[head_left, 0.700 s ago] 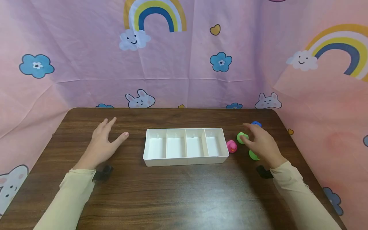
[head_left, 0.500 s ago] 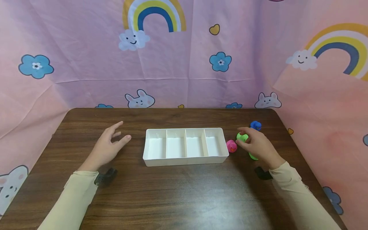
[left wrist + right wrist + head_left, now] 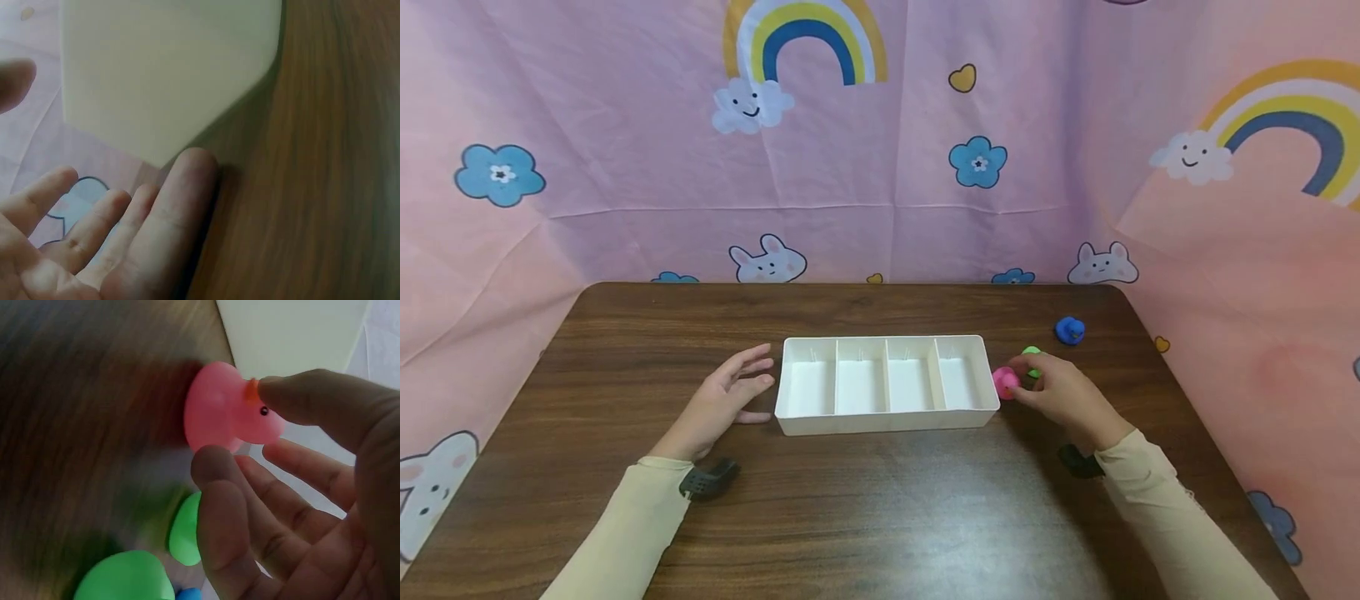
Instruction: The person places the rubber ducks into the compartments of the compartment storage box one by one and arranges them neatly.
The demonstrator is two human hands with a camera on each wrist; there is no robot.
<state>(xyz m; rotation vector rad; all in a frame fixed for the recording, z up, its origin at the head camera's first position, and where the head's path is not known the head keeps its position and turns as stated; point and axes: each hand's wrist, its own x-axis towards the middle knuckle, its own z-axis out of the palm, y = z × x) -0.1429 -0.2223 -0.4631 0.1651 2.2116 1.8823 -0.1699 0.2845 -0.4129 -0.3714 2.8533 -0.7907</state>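
Note:
A white four-compartment box (image 3: 883, 423) rests on the table. My left hand (image 3: 713, 410) is at the box's left end with fingers loosely spread; in the left wrist view a fingertip lies close to the box's lower corner, and contact is unclear. At the box's right end sits a pink toy duck (image 3: 215, 406). My right hand (image 3: 1067, 398) reaches around it, thumb by the orange beak and the other fingers on the opposite side, without a plain grip. Behind those fingers shows a green toy duck (image 3: 1032, 353); a second green toy (image 3: 128, 578) appears only in the right wrist view.
A blue toy duck (image 3: 1070, 331) stands farther back on the right of the brown wooden table (image 3: 865, 517). Patterned pink cloth (image 3: 850, 167) hangs behind and at both sides of the table.
My left hand has moved right and toward me, up to the box's left end. My right hand has shifted left from the green ducks to the pink duck, uncovering the blue duck.

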